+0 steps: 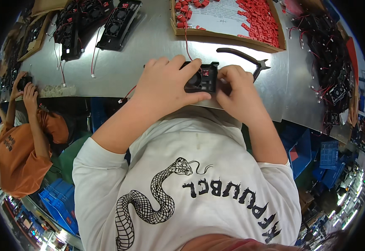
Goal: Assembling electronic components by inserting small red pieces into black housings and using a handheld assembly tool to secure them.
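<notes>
My left hand (165,83) is wrapped over a black plastic fan housing (211,83) at the table's near edge, fingers across its top and thumb along its near side. Part of a round fan shows beside the fingers, and a small red piece (206,72) sits in the housing. Much of the housing's left part is hidden under that hand. At its right end my right hand (240,92) is closed, thumb and fingers curled together; what they hold, if anything, is hidden. A red wire with a white connector (122,100) sticks out left of my left forearm.
A cardboard tray (228,41) of small red parts stands beyond my hands. Black-handled cutters (243,55) lie by my right hand. More fan housings (119,25) lie at far left, and a heap of them (329,62) at right. Another person (23,142) works at left.
</notes>
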`<state>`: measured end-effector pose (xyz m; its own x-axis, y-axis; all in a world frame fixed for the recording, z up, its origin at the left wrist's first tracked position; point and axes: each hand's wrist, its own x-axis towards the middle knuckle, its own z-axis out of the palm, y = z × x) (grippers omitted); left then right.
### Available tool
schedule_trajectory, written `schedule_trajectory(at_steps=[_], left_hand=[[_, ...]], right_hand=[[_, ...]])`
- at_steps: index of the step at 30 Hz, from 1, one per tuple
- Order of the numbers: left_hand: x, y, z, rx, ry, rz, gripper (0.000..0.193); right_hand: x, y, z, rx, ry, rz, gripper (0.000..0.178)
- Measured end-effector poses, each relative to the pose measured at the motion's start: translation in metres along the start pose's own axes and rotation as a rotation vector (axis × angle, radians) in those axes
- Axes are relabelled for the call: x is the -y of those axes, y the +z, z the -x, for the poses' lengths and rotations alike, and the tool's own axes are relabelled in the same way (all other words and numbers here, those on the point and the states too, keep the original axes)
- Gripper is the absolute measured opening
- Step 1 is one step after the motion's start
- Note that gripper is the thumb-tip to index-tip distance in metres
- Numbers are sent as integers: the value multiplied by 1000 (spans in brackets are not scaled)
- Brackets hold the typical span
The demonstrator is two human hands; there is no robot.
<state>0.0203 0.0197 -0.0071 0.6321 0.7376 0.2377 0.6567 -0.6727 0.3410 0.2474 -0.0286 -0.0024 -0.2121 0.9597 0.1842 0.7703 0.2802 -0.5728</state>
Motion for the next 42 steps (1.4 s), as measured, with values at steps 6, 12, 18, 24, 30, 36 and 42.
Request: schedule_trajectory(at_steps=[6,12,18,24,30,36,42], left_hand=[[-8,-1,-5,1,42,-38,72],[-9,-2,-4,18,28,-64,70],[-11,-1,-4,10,29,-59,71],[-7,-3,-6,40,2,-43,70],[-12,-6,-5,65,-4,-28,69],[-14,-7,0,96,-39,-19,69],[-14,-7,4,83,-39,-39,68]], right_hand=[[6,-5,-6,-120,-14,-24,21],[8,-8,-13,1,80,9,21],[11,-11,-11,-18,121,-23,19],[-18,-32,-36,-202,22,-142,17],[-100,-75,-125,74,74,375,27],[-89,-74,-135,200,116,417,21],[6,-44,-57,186,-234,106,15]])
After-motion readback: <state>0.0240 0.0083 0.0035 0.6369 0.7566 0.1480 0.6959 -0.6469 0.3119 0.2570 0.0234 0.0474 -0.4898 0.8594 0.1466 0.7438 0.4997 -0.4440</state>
